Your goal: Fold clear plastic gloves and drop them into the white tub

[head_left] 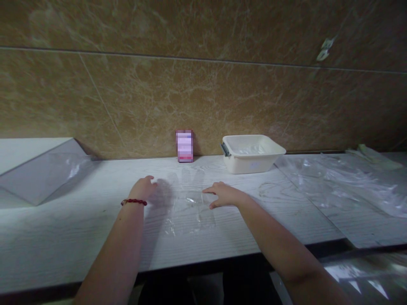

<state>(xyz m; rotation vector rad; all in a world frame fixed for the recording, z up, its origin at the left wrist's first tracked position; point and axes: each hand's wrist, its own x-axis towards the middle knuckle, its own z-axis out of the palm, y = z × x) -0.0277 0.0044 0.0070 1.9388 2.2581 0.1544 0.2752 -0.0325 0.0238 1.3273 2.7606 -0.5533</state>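
Observation:
A clear plastic bag [190,212] lies flat on the white wood-grain table, between my two hands. My left hand [144,187], with a red bracelet at its wrist, hovers just left of the bag, its fingers apart and nothing held. On the other side, my right hand [223,195] reaches over the bag's right edge with thumb and forefinger spread. Whether its fingertips touch the film I cannot tell. Beyond the bag, a phone [185,146] with a lit, blurred screen leans upright against the wall.
A cream plastic basin [254,165] with a grey handle holds clear plastic pieces, back right. More clear plastic bags [343,182] are spread along the table's right side. A white box-like object [34,173] stands at the left, with clear film beside it. Brown marbled tiles [197,93] back the table.

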